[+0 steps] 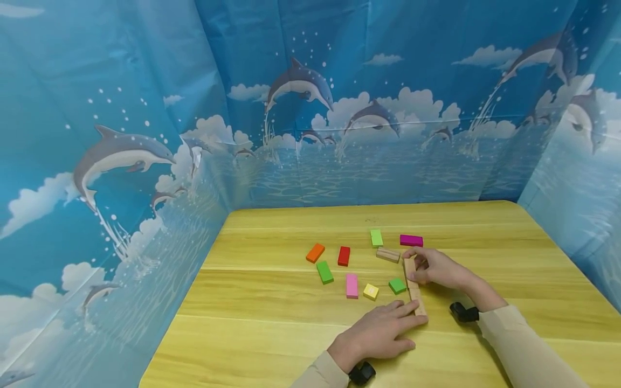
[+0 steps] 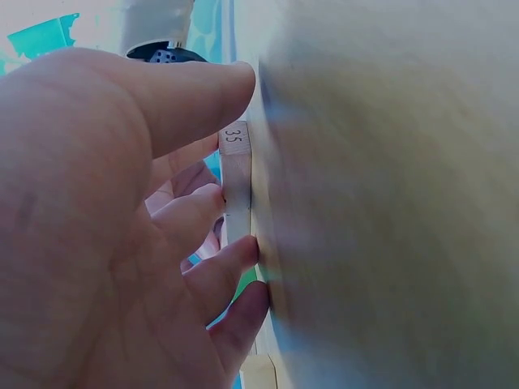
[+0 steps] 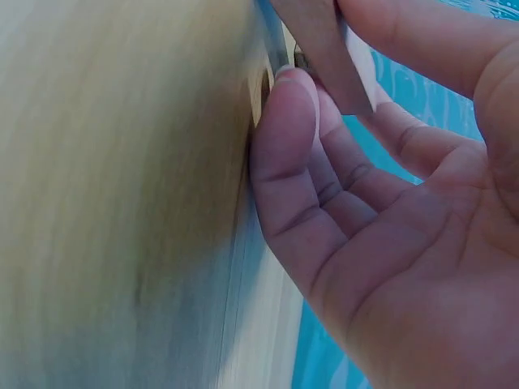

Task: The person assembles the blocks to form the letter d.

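Observation:
Two plain wooden blocks lie end to end in a line in the head view. My right hand (image 1: pixel 439 268) pinches the far wooden block (image 1: pixel 409 266) between thumb and fingers; the right wrist view shows this block (image 3: pixel 328 57) tilted. My left hand (image 1: pixel 380 331) is palm down with its fingers extended, fingertips against the near wooden block (image 1: pixel 415 295). Up close in the left wrist view, a wooden block (image 2: pixel 235 174) has "35" printed on its end. A small green block (image 1: pixel 397 285) lies just left of the line.
Another plain wooden block (image 1: pixel 388 255) and a magenta block (image 1: pixel 411 240) lie beyond my right hand. Further left are pink (image 1: pixel 351 285), yellow (image 1: pixel 371 291), red (image 1: pixel 344 256) and orange blocks (image 1: pixel 315 253), plus more green ones. Dolphin-printed curtains (image 1: pixel 310 161) surround the wooden table (image 1: pixel 252 323).

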{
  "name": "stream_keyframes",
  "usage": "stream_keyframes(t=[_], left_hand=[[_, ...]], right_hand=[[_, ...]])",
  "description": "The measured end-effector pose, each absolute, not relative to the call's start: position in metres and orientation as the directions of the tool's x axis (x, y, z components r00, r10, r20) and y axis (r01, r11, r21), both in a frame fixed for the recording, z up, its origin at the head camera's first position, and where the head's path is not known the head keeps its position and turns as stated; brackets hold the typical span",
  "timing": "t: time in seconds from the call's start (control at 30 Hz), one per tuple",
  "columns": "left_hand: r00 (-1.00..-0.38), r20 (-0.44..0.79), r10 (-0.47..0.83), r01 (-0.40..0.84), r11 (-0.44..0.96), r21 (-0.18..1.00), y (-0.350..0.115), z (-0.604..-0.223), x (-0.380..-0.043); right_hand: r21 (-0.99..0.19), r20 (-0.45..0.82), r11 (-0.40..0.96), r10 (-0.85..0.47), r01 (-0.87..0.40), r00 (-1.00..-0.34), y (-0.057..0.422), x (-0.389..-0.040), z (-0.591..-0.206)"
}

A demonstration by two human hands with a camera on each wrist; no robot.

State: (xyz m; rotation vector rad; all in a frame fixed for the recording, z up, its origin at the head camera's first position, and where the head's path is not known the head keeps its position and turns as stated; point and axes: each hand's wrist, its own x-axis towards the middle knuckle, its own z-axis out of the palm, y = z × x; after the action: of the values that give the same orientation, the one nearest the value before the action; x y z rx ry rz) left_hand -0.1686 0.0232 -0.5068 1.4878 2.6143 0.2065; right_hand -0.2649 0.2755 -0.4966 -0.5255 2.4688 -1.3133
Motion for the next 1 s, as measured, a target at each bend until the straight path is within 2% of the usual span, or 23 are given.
stream_keyframes(t=[0.37,0.7,1.0], left_hand=[[-0.511,-0.045,0.858,0.844,0.511,0.166,0.0250,-0.5089,-0.1683],[-0.512,-0.046,0.858,0.843,0.512,0.164,0.0250,-0.5074,-0.1684],[-0.517,-0.055,0.854,0.838,0.518,0.173,0.0251,-0.5103,-0.1672]], right_hand=[[-0.825,-0.073,0.530,-0.445,-0.197,-0.893,0.2784,-0.2653,-0.4974],[-0.744,-0.060,0.622,-0.427,-0.245,-0.902,0.2792,-0.2682,-0.4978],[-0.721,-0.106,0.653,-0.435,-0.232,-0.894,0.2775,-0.2660,-0.4943]])
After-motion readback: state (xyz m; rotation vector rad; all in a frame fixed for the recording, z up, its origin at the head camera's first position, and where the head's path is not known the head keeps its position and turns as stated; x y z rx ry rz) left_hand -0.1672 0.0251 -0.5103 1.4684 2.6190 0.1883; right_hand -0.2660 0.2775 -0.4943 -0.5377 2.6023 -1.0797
